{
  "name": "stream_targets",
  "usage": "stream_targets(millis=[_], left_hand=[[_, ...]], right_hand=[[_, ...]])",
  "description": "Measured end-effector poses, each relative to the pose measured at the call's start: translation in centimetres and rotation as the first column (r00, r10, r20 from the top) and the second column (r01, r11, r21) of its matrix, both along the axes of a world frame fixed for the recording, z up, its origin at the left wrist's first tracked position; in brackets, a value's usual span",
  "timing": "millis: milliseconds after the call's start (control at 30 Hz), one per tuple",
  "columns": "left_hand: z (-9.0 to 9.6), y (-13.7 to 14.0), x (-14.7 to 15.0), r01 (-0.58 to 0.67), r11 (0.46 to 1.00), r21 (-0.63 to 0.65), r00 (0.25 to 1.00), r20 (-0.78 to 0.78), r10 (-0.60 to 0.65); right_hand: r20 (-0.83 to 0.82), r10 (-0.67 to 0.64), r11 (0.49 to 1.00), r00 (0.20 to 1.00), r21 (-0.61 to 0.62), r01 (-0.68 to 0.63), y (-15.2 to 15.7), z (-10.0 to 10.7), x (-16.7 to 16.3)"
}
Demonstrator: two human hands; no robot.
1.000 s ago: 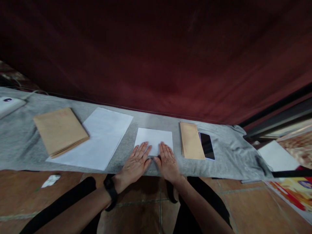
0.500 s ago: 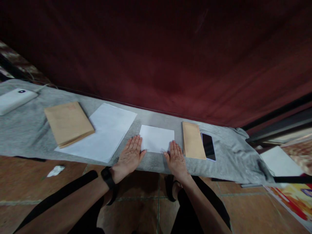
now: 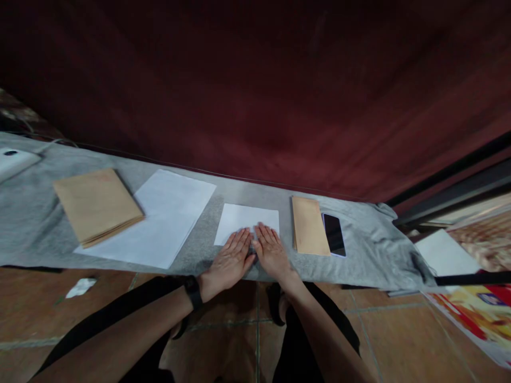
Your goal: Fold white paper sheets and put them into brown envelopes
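Note:
A small white sheet of paper (image 3: 244,215), perhaps folded, lies flat on the grey cloth in front of me. My left hand (image 3: 232,256) rests flat with its fingertips on the sheet's near edge, fingers stretched out. Beside it, my right hand (image 3: 272,254) also lies flat, fingertips on the paper, the two hands almost touching. Neither one grasps anything. Part of the sheet's near edge is hidden under the fingers. To the left are larger white sheets (image 3: 167,213), partly covered by a stack of brown envelopes (image 3: 98,205).
Right of the hands lie narrower brown envelopes (image 3: 310,226) against a phone (image 3: 334,234). A white device (image 3: 16,165) with a cable sits at the far left. Grey cloth (image 3: 371,239) covers the narrow surface, and a dark red curtain (image 3: 255,106) hangs behind it.
My hands have slid inward from the sheet's two sides to its middle, close together. The whole view has shifted slightly, so things appear further left.

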State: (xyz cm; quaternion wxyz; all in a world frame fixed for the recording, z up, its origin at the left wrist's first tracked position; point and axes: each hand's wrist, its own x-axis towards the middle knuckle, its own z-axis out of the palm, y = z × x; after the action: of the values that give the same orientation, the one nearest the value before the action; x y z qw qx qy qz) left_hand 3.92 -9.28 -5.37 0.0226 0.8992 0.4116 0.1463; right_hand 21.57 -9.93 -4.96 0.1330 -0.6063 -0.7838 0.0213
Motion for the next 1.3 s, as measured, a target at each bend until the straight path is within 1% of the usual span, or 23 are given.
stream_targets(millis=[200, 467, 600, 700, 833, 933, 1100, 1200, 1300], left_hand=[[0.1, 1.5, 0.0, -0.035, 0.999, -0.028, 0.999, -0.012, 0.034], [1.1, 4.2, 1.2, -0.108, 0.989, -0.096, 0.989, -0.111, 0.098], [1.3, 5.6, 1.8, -0.143, 0.984, -0.108, 0.984, -0.122, 0.130], [1.2, 6.6, 2.1, -0.163, 0.981, -0.104, 0.982, -0.113, 0.151], [0.7, 7.7, 2.1, -0.172, 0.981, -0.092, 0.982, -0.096, 0.163], [0.3, 8.4, 2.2, -0.185, 0.980, -0.072, 0.980, -0.083, 0.179], [-0.4, 8.9, 2.2, -0.216, 0.975, -0.043, 0.974, -0.076, 0.213], [-0.5, 8.9, 1.8, -0.250, 0.968, -0.029, 0.966, -0.067, 0.248], [-0.6, 8.9, 1.1, -0.264, 0.964, -0.016, 0.962, -0.071, 0.262]], right_hand=[[0.001, -0.034, 0.999, 0.999, -0.033, 0.034, 0.9, -0.1, 0.4], [-0.061, -0.029, 0.995, 0.998, -0.102, 0.023, 2.7, 0.4, -1.2], [-0.084, -0.066, 0.988, 0.994, -0.146, 0.053, 3.9, 0.8, -1.4], [-0.078, -0.104, 0.985, 0.992, -0.144, 0.092, 4.8, 0.8, -1.5], [-0.050, -0.150, 0.983, 0.987, -0.115, 0.144, 5.8, 0.5, -1.9], [-0.035, -0.204, 0.977, 0.978, -0.071, 0.201, 6.3, -0.1, -2.3], [-0.028, -0.342, 0.938, 0.939, 0.050, 0.343, 6.5, -1.4, -2.3], [-0.040, -0.375, 0.918, 0.926, 0.122, 0.377, 6.3, -1.9, -1.8], [-0.037, -0.396, 0.903, 0.917, 0.162, 0.397, 6.0, -2.2, -1.1]])
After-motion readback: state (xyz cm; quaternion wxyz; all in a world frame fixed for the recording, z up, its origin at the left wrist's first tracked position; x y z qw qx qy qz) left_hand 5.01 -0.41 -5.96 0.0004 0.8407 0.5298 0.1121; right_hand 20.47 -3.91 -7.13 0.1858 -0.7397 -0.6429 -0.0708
